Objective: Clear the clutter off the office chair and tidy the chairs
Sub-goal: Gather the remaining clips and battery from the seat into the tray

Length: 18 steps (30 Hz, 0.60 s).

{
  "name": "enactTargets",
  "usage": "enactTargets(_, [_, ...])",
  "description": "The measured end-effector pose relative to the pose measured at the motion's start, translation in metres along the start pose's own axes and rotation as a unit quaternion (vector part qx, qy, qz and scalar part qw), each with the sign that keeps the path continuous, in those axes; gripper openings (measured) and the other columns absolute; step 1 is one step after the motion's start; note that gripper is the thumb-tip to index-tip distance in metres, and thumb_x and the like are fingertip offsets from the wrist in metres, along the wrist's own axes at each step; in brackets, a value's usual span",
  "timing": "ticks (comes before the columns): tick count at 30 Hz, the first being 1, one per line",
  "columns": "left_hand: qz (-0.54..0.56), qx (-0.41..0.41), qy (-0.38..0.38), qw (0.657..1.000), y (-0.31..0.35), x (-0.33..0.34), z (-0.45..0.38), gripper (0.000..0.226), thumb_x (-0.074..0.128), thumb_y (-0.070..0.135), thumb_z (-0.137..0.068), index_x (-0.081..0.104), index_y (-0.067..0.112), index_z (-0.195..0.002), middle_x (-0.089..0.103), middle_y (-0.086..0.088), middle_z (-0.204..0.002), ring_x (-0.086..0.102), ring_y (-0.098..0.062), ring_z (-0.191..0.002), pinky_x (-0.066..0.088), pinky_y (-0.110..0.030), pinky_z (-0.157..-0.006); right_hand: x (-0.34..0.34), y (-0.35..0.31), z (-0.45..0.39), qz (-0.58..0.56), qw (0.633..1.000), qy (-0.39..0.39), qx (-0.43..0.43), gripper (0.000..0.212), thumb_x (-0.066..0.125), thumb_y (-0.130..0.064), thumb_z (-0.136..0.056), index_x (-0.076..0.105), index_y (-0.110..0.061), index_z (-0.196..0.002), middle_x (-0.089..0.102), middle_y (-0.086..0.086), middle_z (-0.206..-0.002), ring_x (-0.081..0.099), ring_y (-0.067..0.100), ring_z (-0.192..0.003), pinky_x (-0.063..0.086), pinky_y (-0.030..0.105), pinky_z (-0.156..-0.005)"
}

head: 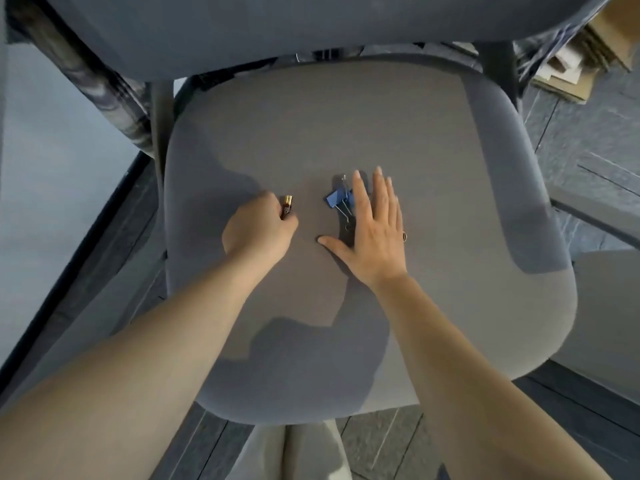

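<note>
A grey fabric office chair seat (pixel 346 126) fills the view, its backrest (pixel 277 26) at the top. My left hand (pixel 258 230) is curled around a small black and gold battery (pixel 287 206), whose gold end sticks out past my fingers. My right hand (pixel 372 230) lies flat with fingers spread on the seat, partly over a blue binder clip (pixel 337 198) with silver wire handles. A small dark item peeks out by my right palm, too hidden to identify.
Flattened cardboard (pixel 585 53) is stacked on the tiled floor at the upper right. A dark rail (pixel 79 244) runs along the left beside a pale surface. Another chair's pale seat (pixel 609 317) sits at the right edge. My trouser legs (pixel 294 452) show below the seat.
</note>
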<state>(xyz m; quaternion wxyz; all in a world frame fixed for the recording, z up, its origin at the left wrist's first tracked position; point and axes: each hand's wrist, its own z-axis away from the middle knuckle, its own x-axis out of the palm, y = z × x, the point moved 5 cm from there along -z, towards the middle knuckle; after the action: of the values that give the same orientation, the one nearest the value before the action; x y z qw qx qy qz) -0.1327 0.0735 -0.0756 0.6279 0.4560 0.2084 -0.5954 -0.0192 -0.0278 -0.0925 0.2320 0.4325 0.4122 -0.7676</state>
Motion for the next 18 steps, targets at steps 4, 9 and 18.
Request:
enactTargets(4, [0.049,0.032,0.023,0.998,-0.004,-0.006,-0.001,0.014,0.053,0.029,-0.088,0.05,0.016,-0.082,0.068,-0.013,-0.096,0.06,-0.034,-0.094,0.043,-0.034,-0.072,0.008,-0.01,-0.015,0.111,0.99,0.046,-0.067,0.067,0.049,-0.059,-0.074,0.052,-0.021,-0.129,0.056,0.014,-0.132,0.057,0.04,-0.11,0.049,0.046,-0.089])
enactTargets(9, [0.066,0.048,0.047,0.996,-0.008,-0.008,0.002,0.016,0.054,0.028,-0.088,0.046,0.016,-0.08,0.068,-0.013,-0.093,0.06,-0.034,-0.09,0.041,-0.031,-0.069,0.012,-0.012,-0.011,0.131,0.986,0.059,-0.084,0.041,0.051,-0.049,-0.073,0.068,-0.012,-0.079,0.069,0.015,-0.08,0.063,0.031,-0.054,0.053,0.032,-0.049])
enactTargets(18, [0.096,0.031,0.026,0.995,-0.002,-0.006,0.017,0.016,0.057,0.027,-0.087,0.048,0.016,-0.08,0.067,-0.012,-0.092,0.06,-0.033,-0.092,0.037,-0.029,-0.069,0.001,-0.004,-0.002,-0.002,0.998,-0.015,0.063,0.026,0.043,-0.007,-0.088,0.046,-0.004,-0.114,0.056,0.02,-0.113,0.057,0.044,-0.09,0.034,0.034,-0.064])
